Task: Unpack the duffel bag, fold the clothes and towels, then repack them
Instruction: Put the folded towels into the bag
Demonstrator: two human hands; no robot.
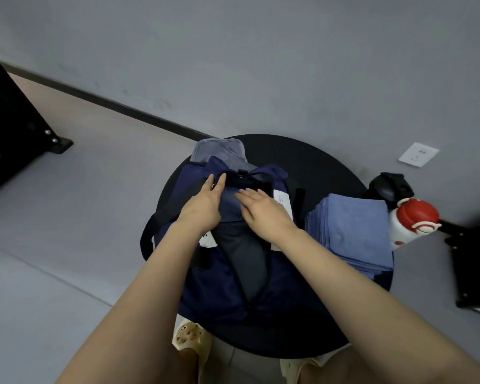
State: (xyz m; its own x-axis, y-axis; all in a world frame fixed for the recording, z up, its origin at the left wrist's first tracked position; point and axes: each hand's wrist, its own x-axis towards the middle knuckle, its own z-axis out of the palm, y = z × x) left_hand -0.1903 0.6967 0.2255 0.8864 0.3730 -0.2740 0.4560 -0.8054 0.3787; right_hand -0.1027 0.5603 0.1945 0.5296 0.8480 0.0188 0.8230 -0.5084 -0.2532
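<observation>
Centrally, round black table [324,167] filling mid-frame, bearing navy fabric duffel bag [219,286] with its zip parted over a dark interior. Right of the bag, stack of folded blue towels [355,231]. Right edge: red-and-white bottle [410,223]. Atop the bag's far end, folded slate-blue garment [229,203], pressed flat by left hand [203,206] and right hand [263,212], fingers of both straight and relaxed, gripping nothing.

One duffel bag [222,286], two hands [203,209].
</observation>
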